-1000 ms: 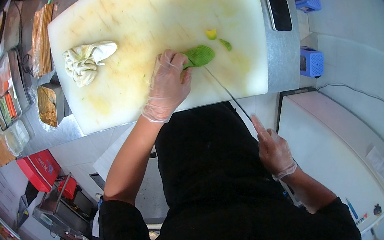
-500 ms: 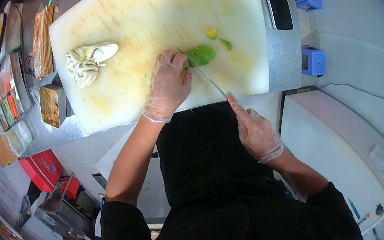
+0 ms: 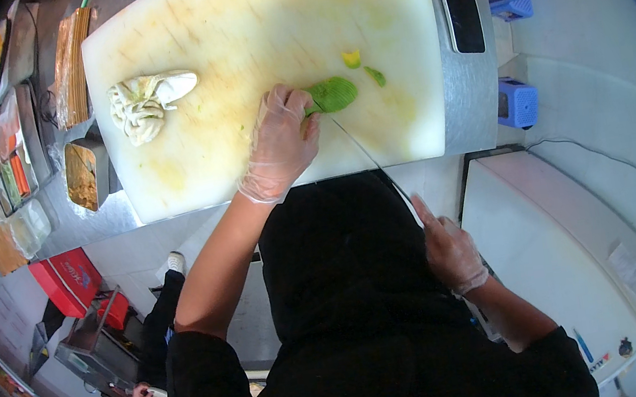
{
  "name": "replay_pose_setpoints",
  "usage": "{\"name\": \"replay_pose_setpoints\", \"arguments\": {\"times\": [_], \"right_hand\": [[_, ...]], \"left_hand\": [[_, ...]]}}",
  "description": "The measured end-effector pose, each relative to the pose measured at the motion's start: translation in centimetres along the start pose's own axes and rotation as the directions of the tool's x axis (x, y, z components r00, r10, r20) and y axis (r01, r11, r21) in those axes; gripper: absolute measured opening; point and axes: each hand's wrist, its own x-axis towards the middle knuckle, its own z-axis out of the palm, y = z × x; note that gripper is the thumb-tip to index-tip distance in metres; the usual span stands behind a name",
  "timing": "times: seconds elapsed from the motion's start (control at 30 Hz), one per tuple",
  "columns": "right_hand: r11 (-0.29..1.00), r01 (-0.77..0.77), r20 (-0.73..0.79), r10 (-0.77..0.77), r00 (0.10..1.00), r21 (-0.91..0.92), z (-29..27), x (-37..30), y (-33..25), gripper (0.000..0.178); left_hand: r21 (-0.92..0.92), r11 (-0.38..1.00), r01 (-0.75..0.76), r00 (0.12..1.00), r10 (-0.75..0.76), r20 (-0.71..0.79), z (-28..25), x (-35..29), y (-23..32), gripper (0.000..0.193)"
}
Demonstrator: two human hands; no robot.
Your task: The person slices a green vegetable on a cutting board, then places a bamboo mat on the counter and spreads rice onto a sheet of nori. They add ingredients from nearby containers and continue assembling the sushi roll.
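Note:
A green, finely sliced avocado piece (image 3: 335, 94) lies on the white cutting board (image 3: 256, 30). My left hand (image 3: 279, 143), in a clear plastic glove, is closed over its left end with fingers bent and bunched. In my gloved right hand (image 3: 452, 255) is the handle of a long, thin knife (image 3: 366, 150), index finger stretched along it. The blade slants up and left over the board's near edge, its tip by the avocado and my left fingertips. Two small offcuts, a yellow-green piece (image 3: 351, 59) and a green sliver (image 3: 375, 76), sit just beyond the avocado.
A crumpled white cloth (image 3: 142, 109) rests at the board's left. Beside the board are a metal container (image 3: 87, 174) of brownish food and bundled sticks (image 3: 74, 70). A phone (image 3: 462, 15) lies on the right. Another person's hand (image 3: 139, 396) and leg show at lower left.
My right hand has drawn the knife back, down and to the right, toward me. My left hand stays on the avocado. Another person's leg and hand have come into view at lower left.

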Motion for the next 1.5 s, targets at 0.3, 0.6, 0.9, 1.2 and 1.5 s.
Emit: {"name": "replay_pose_setpoints", "arguments": {"times": [0.3, 0.6, 0.9, 1.2, 1.5], "right_hand": [[0.98, 0.193, -0.178, -0.182, 0.967, 0.048, -0.1, 3.4, -1.7, 0.074], [0.984, 0.162, -0.175, -0.149, 0.973, 0.066, 0.2, 5.2, -3.6, 0.077], [0.983, 0.149, -0.148, -0.132, 0.98, 0.11, 0.7, 5.4, -3.3, 0.076], [0.998, -0.043, 0.069, 0.039, 0.997, 0.048, -0.6, -0.8, -0.5, 0.067], [0.991, 0.103, -0.102, -0.094, 0.99, 0.083, -0.4, 3.0, -2.8, 0.064]], "left_hand": [[-0.005, 1.0, -0.023, 1.0, 0.023, 0.0, -0.3, 0.1, 0.0, 0.029], [-0.012, 0.999, -0.036, 0.999, 0.036, -0.005, -0.1, 0.0, -0.4, 0.03], [-0.015, 1.0, -0.023, 1.0, 0.023, 0.001, -0.2, 0.1, -0.2, 0.029], [-0.021, 1.0, 0.01, 1.0, -0.01, 0.014, -0.1, 0.1, -0.2, 0.026], [-0.012, 1.0, -0.013, 1.0, 0.013, 0.006, -0.4, 0.1, -0.2, 0.027]]}}
